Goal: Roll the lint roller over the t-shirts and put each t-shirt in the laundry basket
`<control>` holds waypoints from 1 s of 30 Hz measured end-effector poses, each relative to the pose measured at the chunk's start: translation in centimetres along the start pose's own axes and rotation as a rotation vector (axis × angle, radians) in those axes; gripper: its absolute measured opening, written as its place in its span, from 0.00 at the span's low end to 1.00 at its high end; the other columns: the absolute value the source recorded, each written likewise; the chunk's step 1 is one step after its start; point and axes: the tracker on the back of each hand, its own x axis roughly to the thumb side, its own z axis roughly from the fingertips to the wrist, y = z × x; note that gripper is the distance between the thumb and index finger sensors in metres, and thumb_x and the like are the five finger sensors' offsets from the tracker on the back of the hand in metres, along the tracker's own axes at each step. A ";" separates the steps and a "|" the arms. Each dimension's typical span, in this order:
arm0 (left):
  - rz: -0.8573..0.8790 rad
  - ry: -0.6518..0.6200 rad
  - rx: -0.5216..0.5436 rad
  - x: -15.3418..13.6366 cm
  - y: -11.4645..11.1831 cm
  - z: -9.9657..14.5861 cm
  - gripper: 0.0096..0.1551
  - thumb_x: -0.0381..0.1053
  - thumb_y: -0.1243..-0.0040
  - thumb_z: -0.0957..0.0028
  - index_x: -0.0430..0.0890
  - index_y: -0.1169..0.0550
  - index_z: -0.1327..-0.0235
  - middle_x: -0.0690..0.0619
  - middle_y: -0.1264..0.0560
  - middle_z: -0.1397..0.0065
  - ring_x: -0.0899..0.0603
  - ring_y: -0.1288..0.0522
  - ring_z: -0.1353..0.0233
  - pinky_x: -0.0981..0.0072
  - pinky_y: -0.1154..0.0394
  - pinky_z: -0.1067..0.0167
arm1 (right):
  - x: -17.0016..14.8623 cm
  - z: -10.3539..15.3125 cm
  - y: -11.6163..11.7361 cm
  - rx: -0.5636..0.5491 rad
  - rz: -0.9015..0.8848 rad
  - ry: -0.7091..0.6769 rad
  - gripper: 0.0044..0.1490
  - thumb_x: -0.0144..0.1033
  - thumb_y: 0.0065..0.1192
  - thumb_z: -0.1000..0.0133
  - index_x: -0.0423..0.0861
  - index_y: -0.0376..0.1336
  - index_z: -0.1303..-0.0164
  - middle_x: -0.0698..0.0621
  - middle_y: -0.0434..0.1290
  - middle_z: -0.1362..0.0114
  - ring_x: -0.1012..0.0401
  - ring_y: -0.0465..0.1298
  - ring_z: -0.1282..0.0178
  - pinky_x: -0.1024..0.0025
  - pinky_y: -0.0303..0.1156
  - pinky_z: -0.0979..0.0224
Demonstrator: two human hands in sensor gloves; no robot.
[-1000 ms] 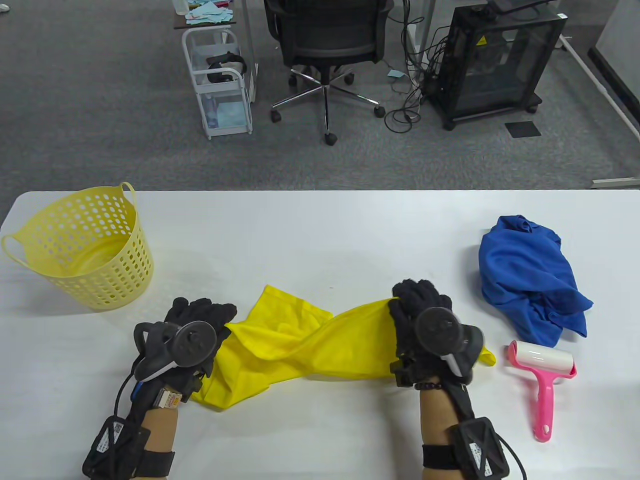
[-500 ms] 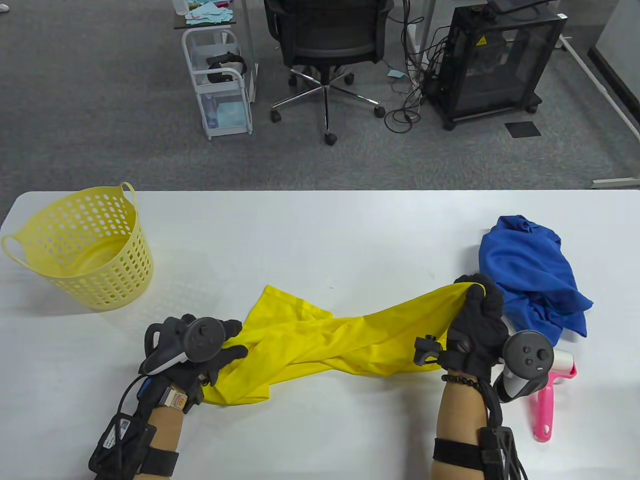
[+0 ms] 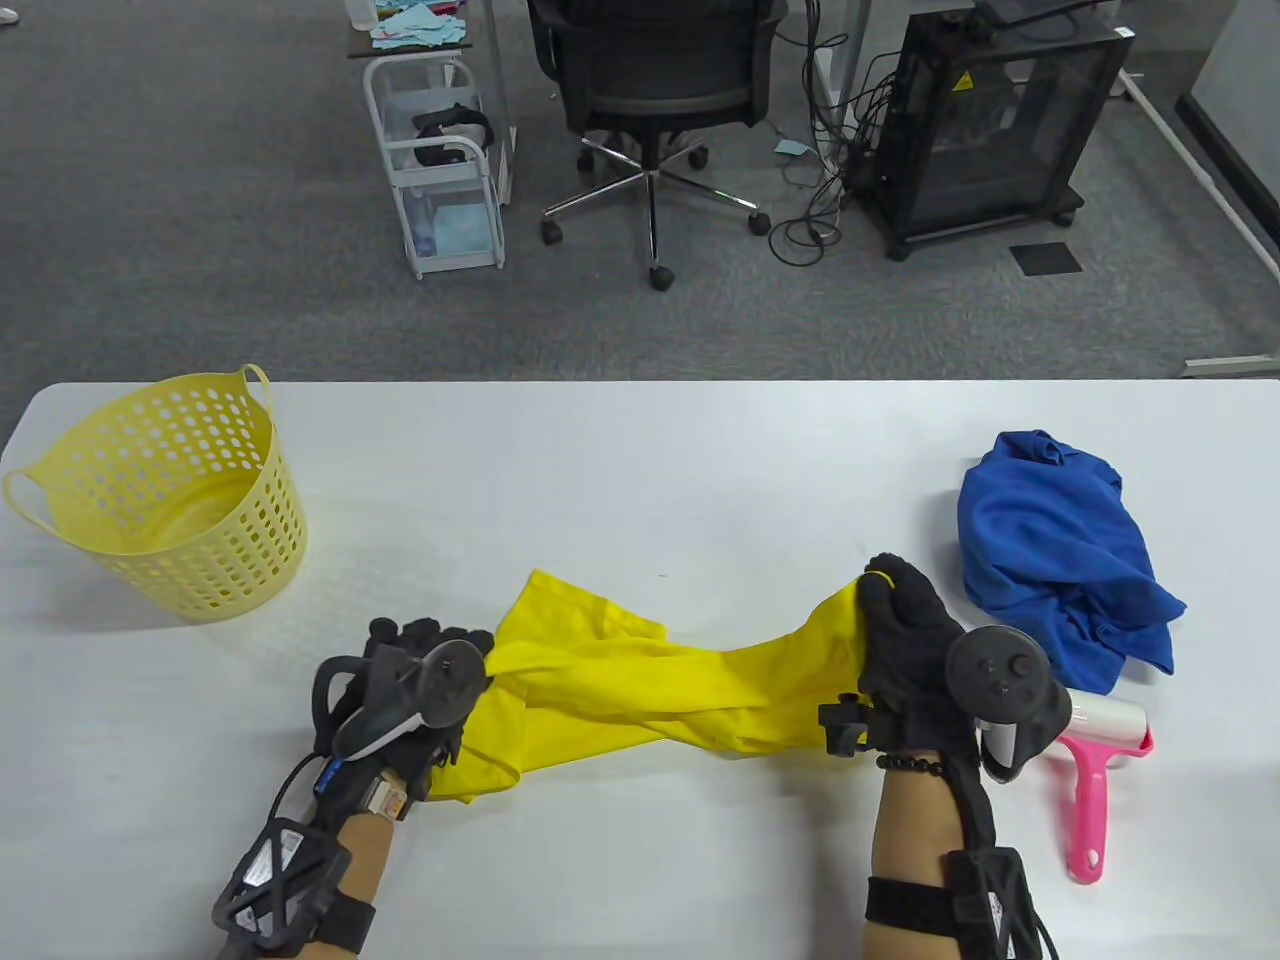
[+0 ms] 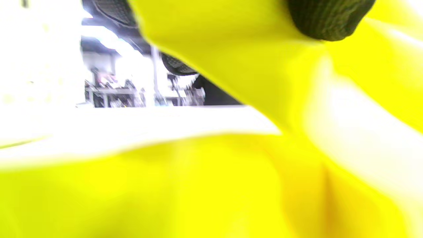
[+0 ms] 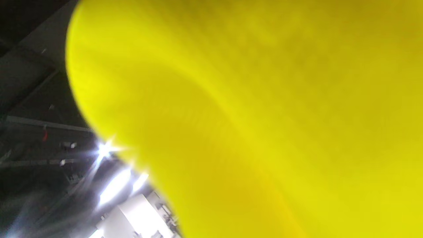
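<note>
Yellow shirt (image 3: pixel 640 685) strung across lower centre of the table view, twisted mid-span. Right hand (image 3: pixel 905 650) gripping its right end, fingers curled round a bunch of cloth, a sliver of yellow showing at the knuckles. Left hand (image 3: pixel 420 680) at lower left on the other end; cloth clearly taken up, one fingertip (image 4: pixel 327 19) over yellow in the wrist view, exact finger pose unreadable. Compared with half a second ago: right hand drawn back leftward, away from blue shirt (image 3: pixel 1055 555); left hand shifted right; span shorter, twist unchanged. Probably mid-shake to open the garment flat, so rolling not yet begun. Roller (image 3: pixel 1090 780) idle at lower right, head partly hidden behind the right tracker. Basket (image 3: pixel 150 500) at mid-left, nothing visible inside.
</note>
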 end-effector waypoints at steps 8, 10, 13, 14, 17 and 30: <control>0.576 -0.054 0.513 -5.5 7.1 2.6 0.22 0.54 0.46 0.50 0.51 0.25 0.44 0.52 0.15 0.48 0.47 0.09 0.52 0.45 0.24 0.37 | 0.9 0.3 -2.1 -0.094 0.042 -0.107 0.30 0.59 0.59 0.47 0.52 0.64 0.41 0.58 0.78 0.62 0.65 0.80 0.73 0.63 0.79 0.50; 0.614 -0.088 0.459 -5.3 7.5 2.6 0.22 0.56 0.45 0.48 0.51 0.24 0.43 0.55 0.15 0.60 0.53 0.11 0.69 0.54 0.18 0.51 | 1.1 0.3 -1.0 0.007 0.120 -0.146 0.34 0.62 0.59 0.50 0.51 0.65 0.40 0.58 0.78 0.62 0.65 0.80 0.73 0.63 0.79 0.50; 0.433 -0.136 0.137 -4.0 5.8 1.5 0.26 0.58 0.41 0.47 0.50 0.25 0.38 0.56 0.14 0.66 0.52 0.13 0.76 0.54 0.17 0.55 | 1.4 0.5 1.8 0.230 0.339 -0.149 0.39 0.63 0.62 0.54 0.50 0.65 0.37 0.57 0.79 0.63 0.65 0.81 0.75 0.62 0.80 0.52; 0.297 -0.129 0.039 -3.3 4.3 1.1 0.29 0.61 0.40 0.49 0.50 0.25 0.37 0.57 0.14 0.67 0.53 0.13 0.77 0.54 0.17 0.56 | 1.3 0.7 3.2 0.370 0.453 -0.139 0.44 0.64 0.62 0.56 0.50 0.63 0.34 0.57 0.79 0.63 0.64 0.81 0.75 0.61 0.80 0.52; -0.069 -0.115 -0.257 -1.7 -0.4 0.2 0.49 0.73 0.36 0.63 0.50 0.31 0.30 0.60 0.15 0.65 0.54 0.13 0.75 0.54 0.17 0.54 | 0.6 2.1 6.3 0.666 0.848 -0.117 0.58 0.68 0.63 0.63 0.48 0.55 0.25 0.57 0.78 0.58 0.65 0.80 0.71 0.60 0.79 0.48; -0.141 -0.153 -0.652 0.1 -6.9 -0.5 0.33 0.67 0.38 0.62 0.53 0.26 0.45 0.59 0.21 0.65 0.45 0.18 0.62 0.42 0.26 0.40 | -0.2 5.0 10.8 0.864 1.068 -0.127 0.34 0.50 0.68 0.54 0.47 0.65 0.41 0.52 0.81 0.64 0.64 0.79 0.78 0.60 0.81 0.52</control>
